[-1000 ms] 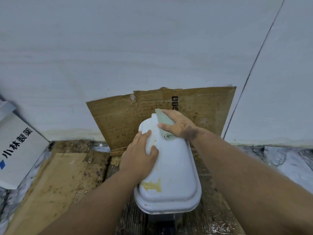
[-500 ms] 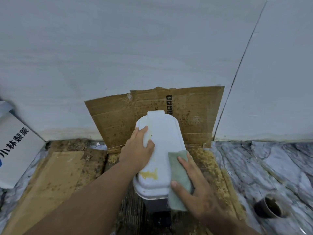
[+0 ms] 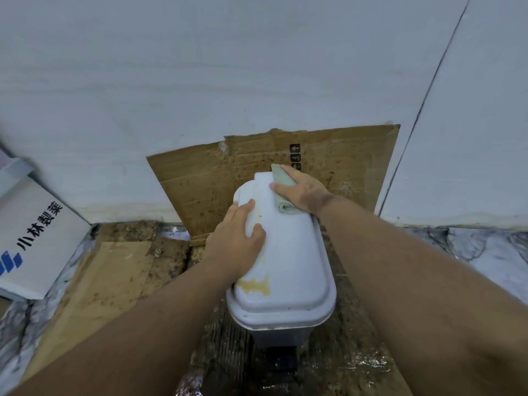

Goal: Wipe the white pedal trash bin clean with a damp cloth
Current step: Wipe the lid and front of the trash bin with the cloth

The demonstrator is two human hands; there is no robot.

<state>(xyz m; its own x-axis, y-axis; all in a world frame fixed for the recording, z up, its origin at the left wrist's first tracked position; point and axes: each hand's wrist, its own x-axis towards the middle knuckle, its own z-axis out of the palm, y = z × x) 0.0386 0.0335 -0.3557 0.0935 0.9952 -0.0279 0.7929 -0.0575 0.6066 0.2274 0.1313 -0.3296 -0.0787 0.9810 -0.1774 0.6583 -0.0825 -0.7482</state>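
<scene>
- We see the white pedal bin (image 3: pixel 288 267) standing on the floor against stained cardboard (image 3: pixel 205 181), a yellow stain (image 3: pixel 255 285) on its lid.
- Our right hand (image 3: pixel 304 192) presses a green cloth (image 3: pixel 283 181) flat on the lid's far end, fingers spread.
- Our left hand (image 3: pixel 237 238) rests open on the lid's left edge.
- A white box (image 3: pixel 37 238) lies at far left.

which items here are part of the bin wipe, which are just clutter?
In the job:
white pedal bin
green cloth under right hand
left hand steadying the lid
yellow stain

Lying about:
stained cardboard against the wall
white printed box
</scene>
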